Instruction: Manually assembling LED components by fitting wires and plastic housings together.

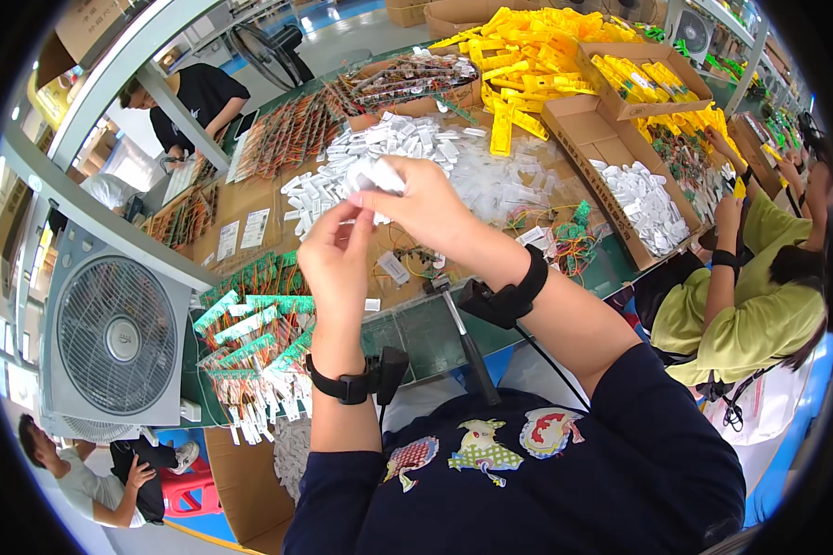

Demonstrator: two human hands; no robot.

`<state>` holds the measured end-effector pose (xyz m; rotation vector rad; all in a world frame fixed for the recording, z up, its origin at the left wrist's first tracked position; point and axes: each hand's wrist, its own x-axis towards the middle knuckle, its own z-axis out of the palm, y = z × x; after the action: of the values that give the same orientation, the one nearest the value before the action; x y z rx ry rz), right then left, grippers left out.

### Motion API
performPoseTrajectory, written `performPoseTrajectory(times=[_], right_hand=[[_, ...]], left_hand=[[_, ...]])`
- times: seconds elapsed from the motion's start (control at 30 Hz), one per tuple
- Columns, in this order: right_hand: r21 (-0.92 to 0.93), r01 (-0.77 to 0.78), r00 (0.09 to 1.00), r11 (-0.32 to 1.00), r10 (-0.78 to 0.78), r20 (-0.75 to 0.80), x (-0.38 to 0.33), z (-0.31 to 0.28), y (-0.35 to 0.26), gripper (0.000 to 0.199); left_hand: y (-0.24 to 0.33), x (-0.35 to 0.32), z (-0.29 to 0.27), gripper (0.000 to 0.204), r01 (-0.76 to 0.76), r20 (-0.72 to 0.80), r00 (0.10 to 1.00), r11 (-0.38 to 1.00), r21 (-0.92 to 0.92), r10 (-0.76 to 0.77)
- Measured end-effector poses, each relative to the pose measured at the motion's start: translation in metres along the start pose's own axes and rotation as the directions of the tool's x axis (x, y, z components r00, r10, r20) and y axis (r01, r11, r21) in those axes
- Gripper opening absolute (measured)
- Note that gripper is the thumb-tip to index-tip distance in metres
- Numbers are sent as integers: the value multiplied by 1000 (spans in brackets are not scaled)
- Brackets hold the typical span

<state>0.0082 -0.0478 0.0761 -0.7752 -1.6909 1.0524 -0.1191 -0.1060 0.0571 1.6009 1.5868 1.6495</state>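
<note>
In front of me, above the bench, my right hand (421, 199) is closed on a small white plastic piece (378, 176). My left hand (331, 248) has its fingertips pinched together and meets the right thumb. Whatever those left fingers may hold is hidden. Behind and below the hands spreads a heap of small white plastic casings (407, 139). Green circuit boards with wires (259, 319) lie left of my left forearm. Small wired parts and a white casing (394, 267) rest on the cardboard just right of my left hand.
A hammer (467, 342) lies at the bench's near edge. Cardboard boxes, one of white casings (590, 139), stand right, near yellow plastic parts (528, 55). Left is a large grey fan (120, 333) beside a metal post. People (740, 314) work at the right and far left.
</note>
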Motion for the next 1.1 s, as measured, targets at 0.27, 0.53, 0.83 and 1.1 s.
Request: performPoseTrajectory(times=[0.27,0.53,0.83,1.1], right_hand=[[254,96,978,962,-44,-202,0,-1,-6,29],[371,16,976,928,66,-207,-12,-13,-11,25],[93,79,871,993,-23,-490,-23,-47,12,28],[645,106,965,757,79,-251,-24,-60,-10,32]], left_hand=[[-9,-36,4,29,3,4,1000,869,495,-6],[-24,-17,13,33,-75,90,995,929,362,45],[9,0,-21,26,-28,380,924,979,204,-52],[35,27,-46,15,-39,333,943,987,153,-14]])
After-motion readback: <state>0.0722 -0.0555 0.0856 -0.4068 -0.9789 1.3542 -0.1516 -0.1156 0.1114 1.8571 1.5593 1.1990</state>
